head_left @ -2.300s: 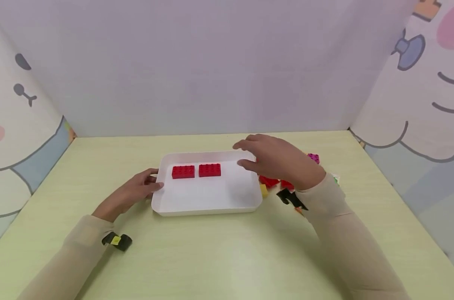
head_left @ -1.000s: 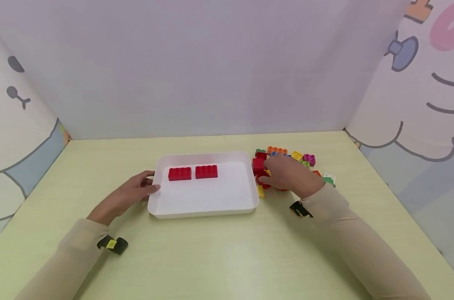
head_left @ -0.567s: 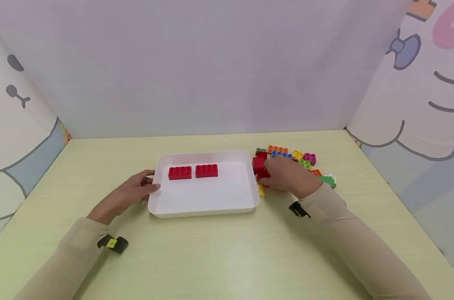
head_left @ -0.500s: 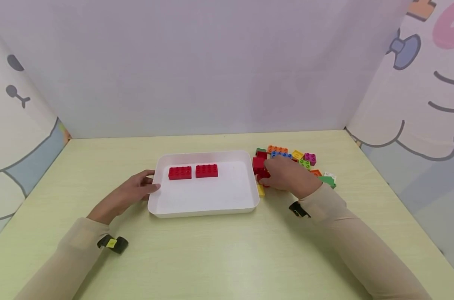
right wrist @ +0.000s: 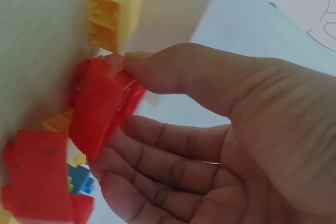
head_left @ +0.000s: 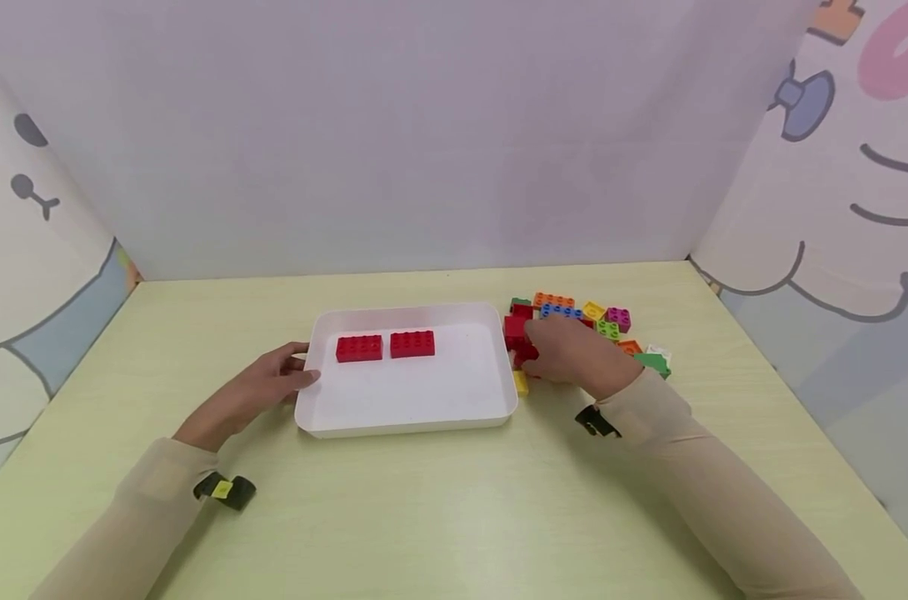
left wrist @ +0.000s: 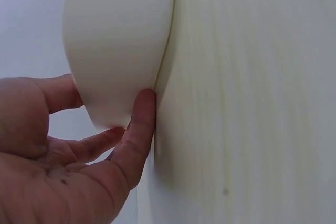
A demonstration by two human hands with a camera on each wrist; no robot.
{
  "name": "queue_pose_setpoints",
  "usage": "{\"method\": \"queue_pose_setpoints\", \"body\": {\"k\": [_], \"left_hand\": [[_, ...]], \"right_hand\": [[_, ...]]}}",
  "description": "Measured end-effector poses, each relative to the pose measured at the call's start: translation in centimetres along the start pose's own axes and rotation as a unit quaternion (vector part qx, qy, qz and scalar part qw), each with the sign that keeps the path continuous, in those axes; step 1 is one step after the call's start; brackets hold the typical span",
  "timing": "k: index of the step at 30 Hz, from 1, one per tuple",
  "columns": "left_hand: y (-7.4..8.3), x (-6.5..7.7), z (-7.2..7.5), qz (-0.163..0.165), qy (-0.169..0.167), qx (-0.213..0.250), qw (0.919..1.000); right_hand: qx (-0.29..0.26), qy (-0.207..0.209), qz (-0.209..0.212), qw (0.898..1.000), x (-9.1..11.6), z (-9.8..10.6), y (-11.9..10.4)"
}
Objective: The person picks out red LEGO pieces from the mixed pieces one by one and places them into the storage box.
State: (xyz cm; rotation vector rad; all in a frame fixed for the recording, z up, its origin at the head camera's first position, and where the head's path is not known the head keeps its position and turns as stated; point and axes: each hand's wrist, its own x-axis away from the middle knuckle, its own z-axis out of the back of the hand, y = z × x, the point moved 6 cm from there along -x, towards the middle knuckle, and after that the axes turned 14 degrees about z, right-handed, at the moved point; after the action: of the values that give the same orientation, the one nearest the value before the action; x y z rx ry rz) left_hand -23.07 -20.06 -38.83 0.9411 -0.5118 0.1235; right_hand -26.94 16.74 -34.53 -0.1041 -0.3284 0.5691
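My left hand point(head_left: 255, 387) holds the left end of a white tray point(head_left: 424, 392); in the left wrist view its thumb and fingers pinch the tray wall point(left wrist: 118, 40). Two red building bricks, the left one point(head_left: 360, 348) and the right one point(head_left: 412, 344), lie studs up near the tray's far side. To the right of the tray, my right hand point(head_left: 577, 354) reaches into a heap of bricks. In the right wrist view its thumb and fingertips pinch a tilted red building brick point(right wrist: 97, 103). That brick is mostly covered by the hand in the head view.
Around the right hand lie a blue brick point(head_left: 561, 311), an orange brick point(head_left: 554, 300), a purple brick point(head_left: 618, 317) and a green piece point(head_left: 653, 363). A yellow brick point(head_left: 521, 383) touches or nearly touches the tray's right side. Another red brick point(right wrist: 41, 174) is close to the fingers.
From above the tray's right side, my right hand has gone down and right into the heap and taken a red building brick. My left hand has stayed on the tray.
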Motion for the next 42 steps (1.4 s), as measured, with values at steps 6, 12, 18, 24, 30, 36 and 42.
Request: {"method": "queue_pose_setpoints", "body": {"k": [6, 12, 18, 24, 30, 36, 42], "left_hand": [[0.0, 0.2, -0.1, 0.003, 0.000, -0.001, 1.0000], [0.1, 0.2, 0.0, 0.005, 0.001, -0.003, 1.0000], [-0.1, 0.2, -0.1, 0.004, -0.002, 0.000, 1.0000], [-0.1, 0.1, -0.1, 0.005, -0.003, -0.001, 1.0000], [-0.1, 0.1, 0.1, 0.011, 0.001, -0.006, 0.9999], [-0.3, 0.0, 0.1, 0.005, 0.001, -0.004, 1.0000], [-0.1, 0.0, 0.0, 0.003, 0.005, -0.008, 1.0000]], "right_hand": [[0.005, 0.043, 0.014, 0.999, 1.8, 2.4, -0.3], [0.020, 0.094, 0.028, 0.995, 3.5, 4.8, -0.2], [0.009, 0.116, 0.037, 0.992, 3.7, 5.4, 0.1], [-0.031, 0.122, 0.036, 0.991, 3.5, 5.3, 0.5], [-0.050, 0.168, 0.084, 0.981, 3.2, 5.8, 0.0], [-0.048, 0.242, 0.107, 0.963, 3.4, 6.6, -0.2], [-0.068, 0.275, 0.099, 0.954, 3.6, 7.0, 0.1]]}}
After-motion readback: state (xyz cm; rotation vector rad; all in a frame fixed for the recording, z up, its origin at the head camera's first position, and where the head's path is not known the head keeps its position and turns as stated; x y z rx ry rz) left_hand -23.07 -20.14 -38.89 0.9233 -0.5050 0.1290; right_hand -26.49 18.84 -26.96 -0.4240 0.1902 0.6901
